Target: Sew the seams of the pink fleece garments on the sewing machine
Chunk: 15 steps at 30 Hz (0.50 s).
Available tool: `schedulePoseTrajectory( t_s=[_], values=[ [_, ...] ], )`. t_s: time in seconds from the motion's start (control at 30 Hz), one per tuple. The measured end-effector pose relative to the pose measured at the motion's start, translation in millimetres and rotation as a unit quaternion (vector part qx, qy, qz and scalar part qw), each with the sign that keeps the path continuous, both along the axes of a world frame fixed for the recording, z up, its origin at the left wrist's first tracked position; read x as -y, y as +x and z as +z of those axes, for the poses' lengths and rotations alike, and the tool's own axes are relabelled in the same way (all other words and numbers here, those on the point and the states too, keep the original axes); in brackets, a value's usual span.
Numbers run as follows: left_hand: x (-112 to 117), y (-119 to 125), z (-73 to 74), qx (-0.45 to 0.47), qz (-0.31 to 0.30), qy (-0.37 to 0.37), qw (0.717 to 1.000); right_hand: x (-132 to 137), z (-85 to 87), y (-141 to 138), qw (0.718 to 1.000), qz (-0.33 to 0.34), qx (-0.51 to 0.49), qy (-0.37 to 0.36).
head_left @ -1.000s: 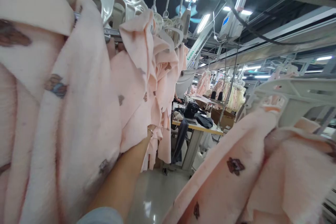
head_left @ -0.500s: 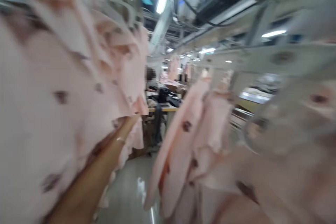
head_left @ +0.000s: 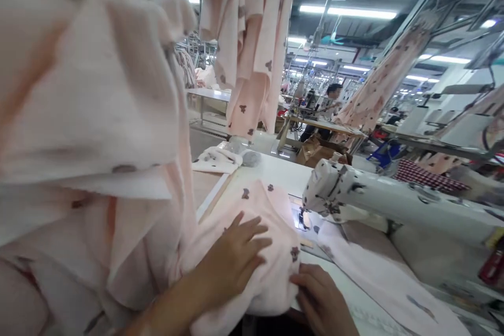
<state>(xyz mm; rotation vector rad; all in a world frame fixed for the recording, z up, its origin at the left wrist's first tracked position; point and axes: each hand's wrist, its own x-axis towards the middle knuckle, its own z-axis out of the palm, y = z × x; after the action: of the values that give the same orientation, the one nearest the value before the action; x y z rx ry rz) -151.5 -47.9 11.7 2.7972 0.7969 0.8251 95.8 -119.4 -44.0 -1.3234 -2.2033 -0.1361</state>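
A pale pink fabric piece with small dark brown prints lies over the front of a white sewing table. My left hand rests on top of this cloth, fingers spread. At the cloth's right edge, my right hand pinches it between thumb and fingers. A white sewing machine stands just beyond on the right, its needle area lit and apart from both hands. Another pink piece stretches along the table below the machine arm.
Large pink garments hang close on the left. More pink cloth hangs ahead over the table's far end. A small folded piece lies at the table's far left. Farther back are a cardboard box and a seated person.
The view has swung from an aisle between hanging pink garments to a sewing table. My left arm, earlier reaching into hanging garments, now lies over the cloth; my right hand has come into view.
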Motion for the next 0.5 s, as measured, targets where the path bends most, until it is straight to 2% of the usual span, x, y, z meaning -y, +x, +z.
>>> schedulePoseTrajectory(
  t_s=[0.1,0.2,0.27,0.33,0.5],
  values=[
    [-53.8,58.1,-11.7,-0.096,0.024,-0.079,0.992,-1.6,0.2,3.7,1.000,0.029,0.004,-0.002],
    [-91.2,87.4,-33.6,-0.127,0.021,-0.095,0.987,-7.0,-5.9,17.5,0.997,0.073,0.010,0.013],
    [-100.1,91.6,-43.0,-0.138,0.015,-0.101,0.985,-11.2,-12.1,26.2,0.995,0.092,0.013,0.024],
    [-100.4,91.9,-43.7,-0.143,0.008,-0.105,0.984,-14.0,-17.5,30.8,0.995,0.098,0.009,0.030],
    [-99.5,105.2,-24.5,-0.127,-0.060,-0.103,0.985,-13.5,-21.2,25.9,0.997,0.065,-0.005,0.029]
  ],
)
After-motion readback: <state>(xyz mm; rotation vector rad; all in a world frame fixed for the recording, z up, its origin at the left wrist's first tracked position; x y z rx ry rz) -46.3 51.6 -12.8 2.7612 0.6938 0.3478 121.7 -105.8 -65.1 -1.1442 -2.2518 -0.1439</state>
